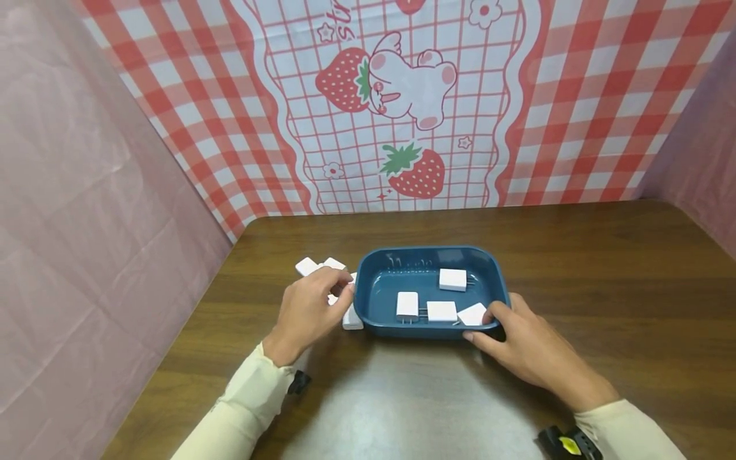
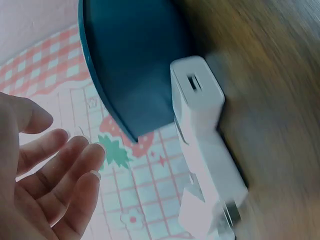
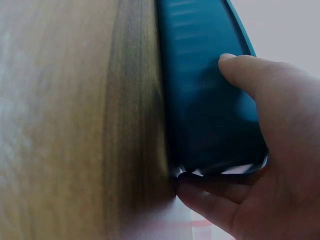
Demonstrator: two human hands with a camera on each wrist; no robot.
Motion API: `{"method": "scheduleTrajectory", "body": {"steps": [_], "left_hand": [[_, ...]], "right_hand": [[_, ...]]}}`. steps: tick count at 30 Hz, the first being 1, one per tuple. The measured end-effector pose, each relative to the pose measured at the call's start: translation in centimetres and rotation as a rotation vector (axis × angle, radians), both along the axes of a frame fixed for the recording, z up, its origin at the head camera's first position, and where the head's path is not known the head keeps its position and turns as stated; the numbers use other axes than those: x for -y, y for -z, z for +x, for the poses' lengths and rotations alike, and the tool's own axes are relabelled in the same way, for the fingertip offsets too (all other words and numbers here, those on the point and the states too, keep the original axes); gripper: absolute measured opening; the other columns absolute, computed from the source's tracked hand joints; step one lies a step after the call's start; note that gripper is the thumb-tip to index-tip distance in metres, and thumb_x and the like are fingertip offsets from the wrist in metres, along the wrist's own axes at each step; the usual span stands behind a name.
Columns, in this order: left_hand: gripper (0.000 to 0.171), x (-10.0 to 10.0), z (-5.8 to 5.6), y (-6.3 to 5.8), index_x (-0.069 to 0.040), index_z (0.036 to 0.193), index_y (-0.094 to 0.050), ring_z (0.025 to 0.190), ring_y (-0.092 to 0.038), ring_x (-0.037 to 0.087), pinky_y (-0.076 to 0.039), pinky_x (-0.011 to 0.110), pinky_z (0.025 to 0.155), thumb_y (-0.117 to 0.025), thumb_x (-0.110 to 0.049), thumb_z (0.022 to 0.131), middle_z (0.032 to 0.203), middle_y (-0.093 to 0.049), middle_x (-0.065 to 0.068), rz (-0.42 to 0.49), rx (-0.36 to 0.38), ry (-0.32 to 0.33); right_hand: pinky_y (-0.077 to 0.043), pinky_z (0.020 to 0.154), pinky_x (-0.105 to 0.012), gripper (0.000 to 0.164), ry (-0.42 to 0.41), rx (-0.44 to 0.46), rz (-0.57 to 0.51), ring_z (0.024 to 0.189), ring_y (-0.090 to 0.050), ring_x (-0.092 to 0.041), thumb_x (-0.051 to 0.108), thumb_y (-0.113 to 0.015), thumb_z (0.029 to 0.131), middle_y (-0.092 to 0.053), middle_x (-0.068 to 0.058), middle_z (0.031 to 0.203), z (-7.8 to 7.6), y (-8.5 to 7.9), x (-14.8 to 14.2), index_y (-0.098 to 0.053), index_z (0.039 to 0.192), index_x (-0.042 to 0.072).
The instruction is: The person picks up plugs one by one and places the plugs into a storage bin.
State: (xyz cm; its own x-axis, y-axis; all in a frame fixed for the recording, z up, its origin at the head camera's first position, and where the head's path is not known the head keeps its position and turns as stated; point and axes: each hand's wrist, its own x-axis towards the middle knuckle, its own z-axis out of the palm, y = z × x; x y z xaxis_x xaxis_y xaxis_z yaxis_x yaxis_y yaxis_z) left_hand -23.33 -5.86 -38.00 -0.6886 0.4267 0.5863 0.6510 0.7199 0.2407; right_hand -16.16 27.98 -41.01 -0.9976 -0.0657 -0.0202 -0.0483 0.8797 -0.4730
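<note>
Chargers (image 1: 407, 305): four in the blue tray (image 1: 414, 331), others just left of it. Right hand (image 1: 526, 348) grips tray corner; left hand (image 1: 313, 310), loosely curled, holds nothing. I'd pinch one by its body, tray steadied.

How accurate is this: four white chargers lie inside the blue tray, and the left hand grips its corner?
No: the right hand, not the left hand, grips the blue tray at its corner, as the head view shows. Four white chargers lie inside.
</note>
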Motion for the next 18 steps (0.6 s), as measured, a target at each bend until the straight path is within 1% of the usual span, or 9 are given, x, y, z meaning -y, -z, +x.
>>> {"method": "scheduleTrajectory", "body": {"steps": [3, 5, 11, 14, 18], "left_hand": [[0.01, 1.1, -0.3, 0.1, -0.013, 0.097, -0.073, 0.073, -0.065, 0.012, -0.052, 0.028, 0.062, -0.07, -0.021, 0.09, 0.086, -0.068, -0.004, -0.007, -0.018, -0.023], [0.009, 1.8, -0.5, 0.2, -0.014, 0.096, -0.074, 0.072, -0.064, 0.012, -0.051, 0.029, 0.06, -0.07, -0.021, 0.09, 0.085, -0.067, -0.004, -0.019, -0.013, -0.053], [0.007, 3.7, -0.6, 0.8, -0.016, 0.092, -0.073, 0.065, -0.057, 0.008, -0.047, 0.032, 0.055, -0.07, -0.021, 0.088, 0.079, -0.064, -0.007, -0.061, 0.023, -0.148], [0.006, 4.4, -0.8, 1.2, -0.017, 0.091, -0.072, 0.066, -0.058, 0.009, -0.048, 0.034, 0.054, -0.071, -0.022, 0.087, 0.079, -0.064, -0.008, -0.08, 0.038, -0.179], [0.006, 5.2, -1.1, 1.6, -0.017, 0.09, -0.072, 0.067, -0.06, 0.011, -0.049, 0.036, 0.054, -0.07, -0.021, 0.086, 0.08, -0.065, -0.007, -0.113, 0.071, -0.204]], "right_hand": [[-0.046, 0.064, -0.039, 0.05, -0.005, -0.004, 0.0, 0.085, -0.055, -0.028, 0.061, -0.07, 0.085, -0.05, -0.017, 0.108, 0.0, 0.0, -0.1, -0.063, 0.102, 0.015], [-0.046, 0.065, -0.039, 0.049, -0.006, 0.0, 0.0, 0.085, -0.055, -0.028, 0.06, -0.071, 0.085, -0.05, -0.017, 0.108, 0.0, 0.0, -0.1, -0.063, 0.102, 0.014], [-0.046, 0.064, -0.039, 0.051, -0.008, 0.006, 0.0, 0.086, -0.055, -0.029, 0.061, -0.071, 0.084, -0.049, -0.017, 0.107, 0.0, 0.1, -0.1, -0.063, 0.103, 0.014], [-0.046, 0.064, -0.039, 0.052, -0.009, 0.002, 0.004, 0.085, -0.055, -0.029, 0.062, -0.07, 0.085, -0.05, -0.019, 0.109, 0.0, 0.0, -0.1, -0.063, 0.103, 0.013], [-0.046, 0.064, -0.039, 0.053, -0.01, 0.002, 0.009, 0.084, -0.055, -0.028, 0.062, -0.07, 0.085, -0.05, -0.02, 0.111, -0.1, 0.0, -0.1, -0.063, 0.103, 0.013]]}}
